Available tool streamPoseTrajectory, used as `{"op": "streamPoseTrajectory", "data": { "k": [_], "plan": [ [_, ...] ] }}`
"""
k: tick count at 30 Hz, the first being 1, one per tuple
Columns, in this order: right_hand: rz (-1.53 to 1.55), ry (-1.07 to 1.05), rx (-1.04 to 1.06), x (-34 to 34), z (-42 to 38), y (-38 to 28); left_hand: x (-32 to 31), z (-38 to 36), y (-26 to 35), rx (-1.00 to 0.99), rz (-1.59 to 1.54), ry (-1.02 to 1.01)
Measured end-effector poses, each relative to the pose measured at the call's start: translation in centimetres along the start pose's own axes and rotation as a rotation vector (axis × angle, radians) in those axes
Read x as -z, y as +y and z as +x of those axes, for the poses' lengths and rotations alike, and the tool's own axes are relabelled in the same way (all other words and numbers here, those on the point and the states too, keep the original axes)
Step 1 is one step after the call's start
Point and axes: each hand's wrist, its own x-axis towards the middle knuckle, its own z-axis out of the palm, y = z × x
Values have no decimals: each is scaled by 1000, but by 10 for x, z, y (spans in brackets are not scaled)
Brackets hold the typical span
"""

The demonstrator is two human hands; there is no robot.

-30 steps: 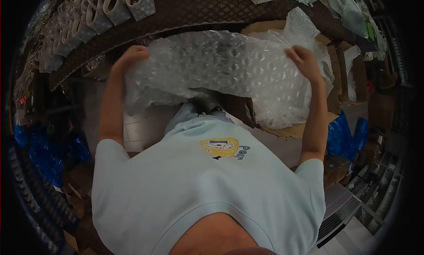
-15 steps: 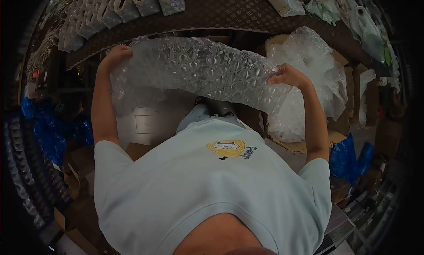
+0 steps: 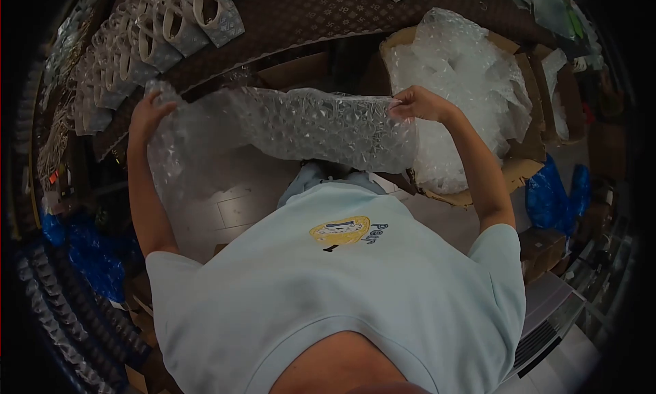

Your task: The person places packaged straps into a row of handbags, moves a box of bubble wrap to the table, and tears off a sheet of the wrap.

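A sheet of clear bubble wrap (image 3: 328, 131) is stretched between my hands in front of my body. My left hand (image 3: 147, 117) is closed on its left end, where the film hangs loosely down beside my forearm. At the other end, my right hand (image 3: 424, 104) pinches the upper corner between thumb and fingers. The middle of the sheet sags slightly, and its left part is smeared by motion. Just beyond my right hand, more bubble wrap (image 3: 465, 87) fills an open cardboard box (image 3: 523, 170).
A table with a brown patterned cover (image 3: 328, 15) runs across the far side. Several patterned handbags (image 3: 222, 29) stand in a row on it. Blue plastic bags (image 3: 547, 196) lie at the right, and others (image 3: 96, 261) at the left. Tiled floor (image 3: 232, 206) shows below the sheet.
My left hand has shifted left and down with its end of the bubble wrap. My right hand has moved a little left and up. The whole view has turned slightly.
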Motion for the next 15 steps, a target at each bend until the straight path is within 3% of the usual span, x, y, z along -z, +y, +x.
{"op": "streamPoseTrajectory", "data": {
  "k": [2, 3, 4, 5, 6, 9, 10, 11, 13, 15],
  "plan": [
    [-23, 26, 2, -8, -7, -10, 22, -29, 133, -45, -119, -197],
    [-101, 105, 127, -14, -9, -15, 25, -52, 196, -16, -145, -379],
    [-179, 179, 257, -19, -9, -21, 12, -71, 231, -148, -211, -505],
    [-191, 164, 264, -25, -10, -29, -7, -87, 262, -347, -149, -490],
    [-243, 175, 355, -33, -11, -39, -28, -96, 286, -386, -87, -558],
    [-390, 218, 565, -48, -17, -63, -104, -87, 296, -555, -227, -492],
    [-484, 255, 675, -50, -22, -65, -113, -79, 297, -470, -192, -725],
    [-491, 259, 671, -50, -26, -63, -118, -74, 299, -385, -153, -956],
    [-368, 245, 442, -50, -30, -56, -118, -75, 292, -493, -252, -889],
    [-282, 225, 392, -52, -29, -53, -125, -82, 282, -582, -356, -819]
  ]
}}
